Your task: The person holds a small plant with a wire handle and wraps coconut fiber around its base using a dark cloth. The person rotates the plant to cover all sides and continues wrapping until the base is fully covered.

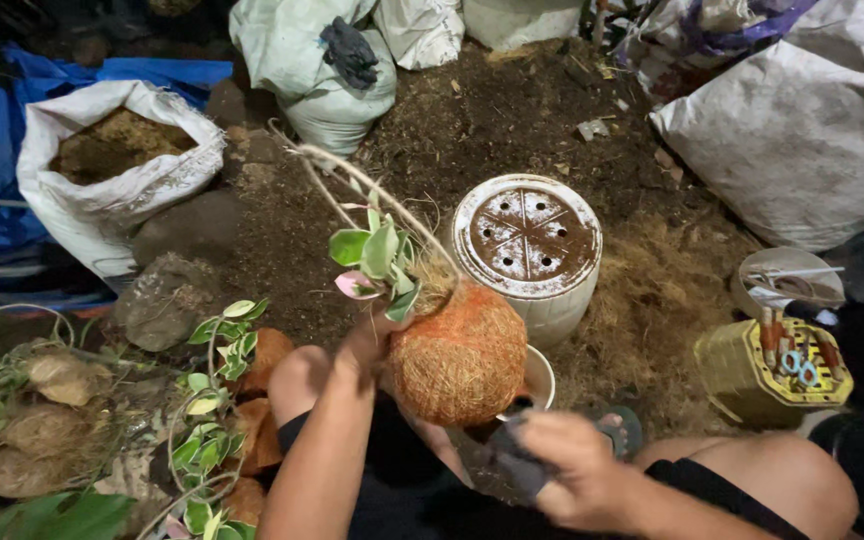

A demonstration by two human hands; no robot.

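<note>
My left hand (364,350) grips the upper side of a round ball wrapped in orange-brown fibre (462,360). A small plant with green and pink leaves (377,260) and long bare stems rises from the ball's top. My right hand (567,470) is low in front of me, blurred, closed on a dark flat object (512,455) just under the ball. An upturned white pot (530,250) with holes in its dirty base stands right behind the ball.
An open white sack of brown material (117,160) stands at left. More wrapped plant balls with leaves (212,420) lie at lower left. A yellow basket with scissors (777,365) sits at right. Grey sacks (812,130) ring the soil pile (512,110).
</note>
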